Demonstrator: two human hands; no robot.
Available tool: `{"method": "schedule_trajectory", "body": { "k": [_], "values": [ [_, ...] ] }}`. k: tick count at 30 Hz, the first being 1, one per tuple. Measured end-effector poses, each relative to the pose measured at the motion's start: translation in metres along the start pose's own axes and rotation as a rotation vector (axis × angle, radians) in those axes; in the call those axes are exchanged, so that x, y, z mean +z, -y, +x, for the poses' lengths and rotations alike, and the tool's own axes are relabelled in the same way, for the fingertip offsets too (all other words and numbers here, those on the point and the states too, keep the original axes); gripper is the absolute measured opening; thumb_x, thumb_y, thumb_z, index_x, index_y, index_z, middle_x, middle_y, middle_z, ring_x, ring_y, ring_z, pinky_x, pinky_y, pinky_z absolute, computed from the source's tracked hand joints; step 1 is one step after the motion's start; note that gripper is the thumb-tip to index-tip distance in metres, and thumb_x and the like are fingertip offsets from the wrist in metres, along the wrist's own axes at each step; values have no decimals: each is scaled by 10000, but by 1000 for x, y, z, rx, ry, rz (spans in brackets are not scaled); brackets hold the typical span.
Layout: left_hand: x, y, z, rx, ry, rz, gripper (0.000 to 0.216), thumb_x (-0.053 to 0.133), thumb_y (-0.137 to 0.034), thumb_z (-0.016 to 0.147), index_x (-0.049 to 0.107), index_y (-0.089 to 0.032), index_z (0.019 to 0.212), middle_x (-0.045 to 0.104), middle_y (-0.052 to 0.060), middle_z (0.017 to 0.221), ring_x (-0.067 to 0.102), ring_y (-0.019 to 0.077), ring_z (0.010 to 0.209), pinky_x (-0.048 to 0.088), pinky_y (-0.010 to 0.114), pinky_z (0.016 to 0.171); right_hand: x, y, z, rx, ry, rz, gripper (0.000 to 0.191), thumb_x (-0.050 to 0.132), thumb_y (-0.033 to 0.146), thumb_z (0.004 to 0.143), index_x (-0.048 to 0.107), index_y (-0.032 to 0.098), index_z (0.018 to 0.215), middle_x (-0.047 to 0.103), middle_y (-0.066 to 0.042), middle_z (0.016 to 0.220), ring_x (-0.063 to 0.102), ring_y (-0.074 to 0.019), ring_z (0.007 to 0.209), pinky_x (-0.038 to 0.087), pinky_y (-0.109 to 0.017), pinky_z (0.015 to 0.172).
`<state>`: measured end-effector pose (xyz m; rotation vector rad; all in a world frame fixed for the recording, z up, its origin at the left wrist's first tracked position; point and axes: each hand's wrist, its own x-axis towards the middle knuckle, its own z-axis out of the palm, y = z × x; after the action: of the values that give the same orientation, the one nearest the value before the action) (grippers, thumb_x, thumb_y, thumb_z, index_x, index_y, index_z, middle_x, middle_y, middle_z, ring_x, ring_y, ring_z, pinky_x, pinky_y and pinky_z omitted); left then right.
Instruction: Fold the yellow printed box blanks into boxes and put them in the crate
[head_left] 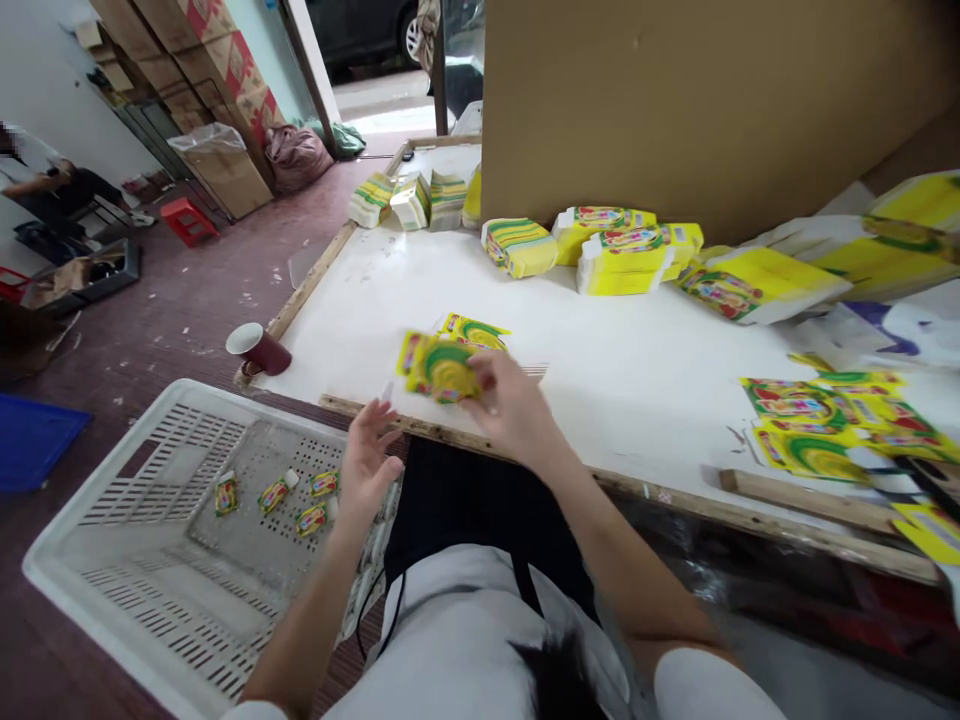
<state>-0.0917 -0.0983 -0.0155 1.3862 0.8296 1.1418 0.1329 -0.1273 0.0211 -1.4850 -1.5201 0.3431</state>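
Observation:
My right hand (514, 405) is closed on a flat yellow and green printed carton (442, 370), slightly blurred, above the front edge of the white table (600, 350). Behind it, another flat yellow carton (472, 328) lies on the tabletop, partly hidden. My left hand (369, 458) is open with its fingers apart, a little below and left of the carton, holding nothing. Under and beside that hand stands a white plastic crate (142, 550). Several small yellow cartons (311, 518) lie on its perforated bottom.
A maroon mug (259, 350) stands at the table's left corner. Yellow carton bundles (626, 255) line a cardboard panel (675, 120). At right lie flat printed cartons (806, 410) and a wooden strip (814, 498). A seated person (45, 185), a red stool (187, 220) and stacked boxes (195, 60) are farther left.

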Motion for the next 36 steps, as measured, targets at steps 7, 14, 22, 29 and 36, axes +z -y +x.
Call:
{"method": "schedule_trajectory", "body": {
  "k": [7, 14, 22, 29, 36],
  "values": [
    [66, -19, 23, -57, -216, -588, 566, 513, -790, 786, 578, -229, 819, 507, -6, 714, 561, 138, 675, 533, 305, 735, 51, 44, -52, 104, 198, 644, 363, 708, 238, 807, 543, 223, 1130, 628, -49, 1028, 622, -192, 912, 542, -332, 809],
    [50, 3, 18, -112, -233, -499, 718, 509, -886, 693, 684, -267, 1013, 662, 22, 920, 633, 166, 848, 540, 303, 787, 57, 22, -44, 150, 89, 591, 326, 732, 284, 813, 652, 239, 1125, 690, -71, 1093, 658, -232, 966, 556, -370, 831],
    [18, 7, 11, -139, -193, -122, 330, 774, -488, 761, 754, -204, 930, 758, 42, 937, 694, 194, 903, 534, 307, 873, 40, -5, -40, 34, -55, 428, 79, 676, 271, 873, 755, 260, 874, 722, -30, 770, 662, -211, 689, 547, -338, 624],
    [-11, -34, 17, -32, 247, 355, 1091, 923, -520, 476, 484, -213, 1426, 562, 168, 1408, 495, 362, 1342, 357, 481, 1140, 11, 1, -37, -500, 145, -96, 230, 544, 193, 970, 742, 263, 1063, 743, -64, 912, 625, -214, 863, 500, -376, 786],
    [32, -7, 7, -195, 168, 357, 535, 733, -323, 744, 483, -182, 1195, 656, 23, 992, 631, 179, 898, 519, 302, 846, 43, 16, -50, -476, -283, -25, 281, 496, 85, 971, 686, 224, 1123, 743, -67, 985, 672, -170, 894, 521, -328, 800]
  ]
}}
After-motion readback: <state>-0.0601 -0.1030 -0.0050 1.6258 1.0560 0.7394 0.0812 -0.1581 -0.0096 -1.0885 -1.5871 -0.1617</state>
